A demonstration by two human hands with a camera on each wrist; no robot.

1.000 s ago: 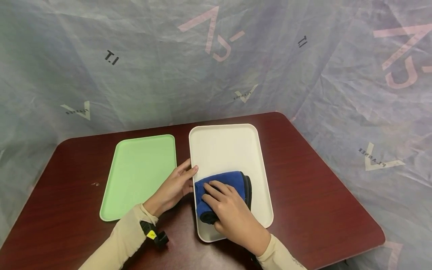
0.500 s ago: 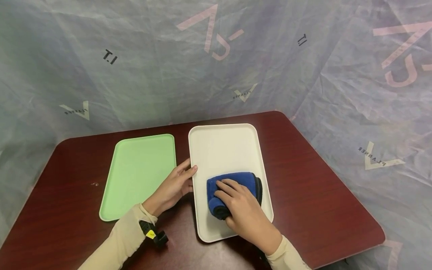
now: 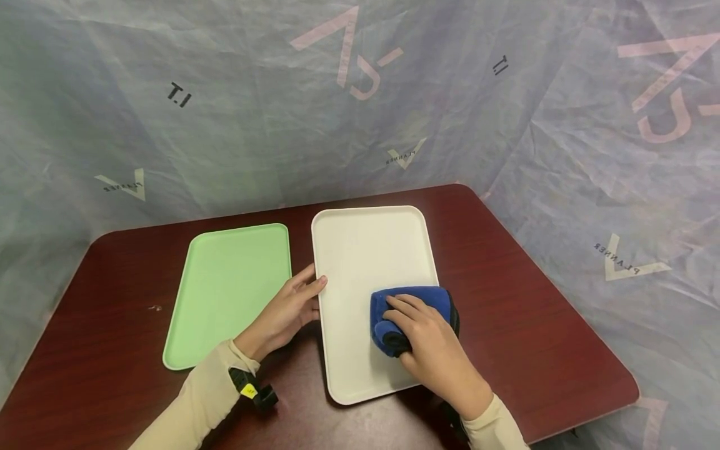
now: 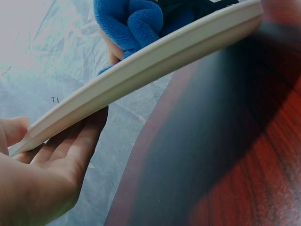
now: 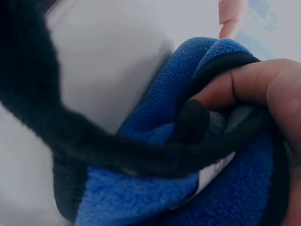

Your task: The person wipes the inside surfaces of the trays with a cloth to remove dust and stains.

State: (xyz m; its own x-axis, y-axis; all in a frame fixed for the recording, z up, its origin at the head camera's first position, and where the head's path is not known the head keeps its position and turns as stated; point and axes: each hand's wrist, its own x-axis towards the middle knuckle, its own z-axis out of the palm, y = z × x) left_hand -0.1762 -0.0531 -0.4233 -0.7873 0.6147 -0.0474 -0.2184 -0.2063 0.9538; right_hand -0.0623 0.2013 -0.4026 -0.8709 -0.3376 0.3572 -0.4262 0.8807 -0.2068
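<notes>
My left hand [image 3: 287, 312] holds a white tray [image 3: 365, 250] by its left long edge, thumb on top of the rim and fingers underneath. In the left wrist view the tray [image 4: 141, 66] is raised off the table, casting a shadow below. My right hand [image 3: 433, 337] grips a folded blue cloth with black edging [image 3: 413, 294] and lies with it on the tray's right half, the cloth overlapping the right rim. The right wrist view shows the thumb tucked into the folds of the cloth [image 5: 160, 108], near a small white label.
A green tray [image 3: 236, 281] lies on the dark red table [image 3: 523, 350], left of the white one. Printed grey fabric sheeting [image 3: 236, 125] hangs behind the table and along its right side. A black strapped device [image 3: 253, 389] sits on the left wrist.
My right hand has slid the blue cloth rightward across the white tray, from near its left rim to its right rim. The left hand keeps its hold on the tray.
</notes>
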